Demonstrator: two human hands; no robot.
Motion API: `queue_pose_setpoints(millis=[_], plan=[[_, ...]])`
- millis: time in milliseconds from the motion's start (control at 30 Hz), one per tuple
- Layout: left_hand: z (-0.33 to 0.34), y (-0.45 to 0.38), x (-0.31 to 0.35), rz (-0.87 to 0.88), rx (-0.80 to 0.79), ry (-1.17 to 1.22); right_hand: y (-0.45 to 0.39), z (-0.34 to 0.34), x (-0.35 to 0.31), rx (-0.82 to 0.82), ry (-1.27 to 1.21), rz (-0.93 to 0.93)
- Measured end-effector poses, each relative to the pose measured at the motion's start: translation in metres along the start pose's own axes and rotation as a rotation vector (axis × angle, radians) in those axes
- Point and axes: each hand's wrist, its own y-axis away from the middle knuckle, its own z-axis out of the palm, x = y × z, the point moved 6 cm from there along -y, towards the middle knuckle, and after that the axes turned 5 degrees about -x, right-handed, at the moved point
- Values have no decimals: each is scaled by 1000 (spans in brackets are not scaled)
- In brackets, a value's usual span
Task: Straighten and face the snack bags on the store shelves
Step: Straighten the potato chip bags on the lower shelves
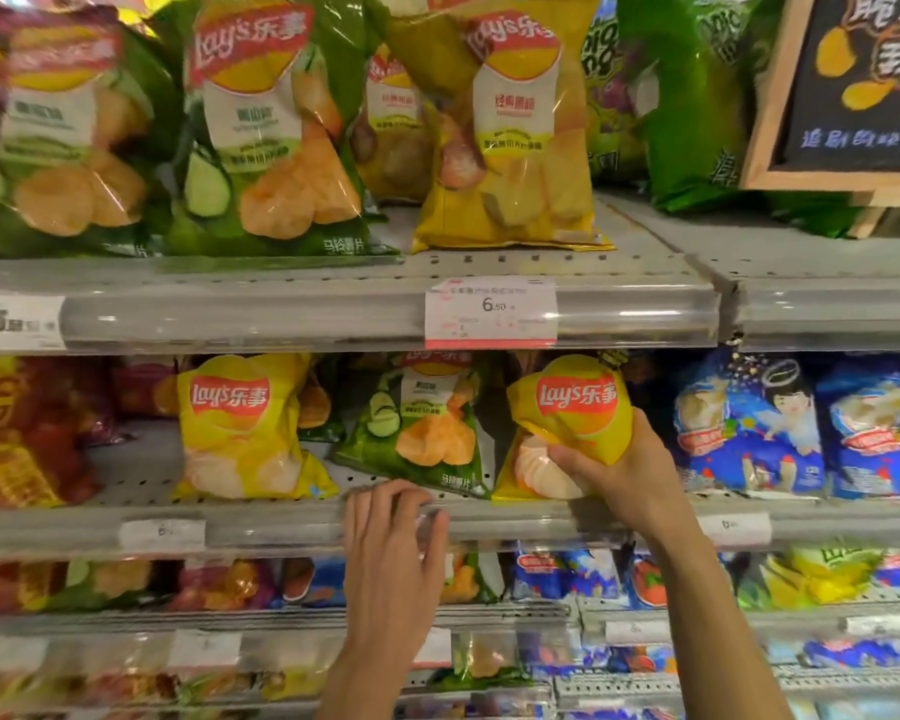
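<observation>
The right hand (627, 472) grasps a small yellow chip bag (562, 423) by its right side, holding it upright at the front edge of the middle shelf (281, 527). The left hand (391, 537) rests on that shelf's front edge, fingers loosely curled, holding nothing, just below a tilted green chip bag (422, 428) beside the yellow one.

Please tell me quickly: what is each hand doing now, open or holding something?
Left hand: open, fingers resting on the shelf edge, holding nothing.
Right hand: grips the yellow chip bag.
</observation>
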Motion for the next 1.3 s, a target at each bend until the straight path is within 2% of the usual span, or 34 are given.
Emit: queue_pose_setpoints(millis=[167, 467, 767, 833, 1033, 1167, 1300], plan=[[1, -1, 2, 7, 50, 19, -11, 0, -4, -158, 73, 87], [-3, 0, 4, 5, 93, 62, -1, 0, -3, -156, 114, 76], [-16, 0, 0, 1, -9, 122, 36, -1, -7, 102, 186, -56], [-21, 0, -3, 17, -21, 181, 44, 2, -12, 206, 229, -71], [-65, -7, -42, -53, 4, 449, 78, 31, -55, 615, 178, -315], [-115, -19, -81, -47, 136, 518, 81, 73, -83, 615, 105, -383], [-145, -30, -124, -95, 252, 524, 68, 118, -95, 494, 96, -260]])
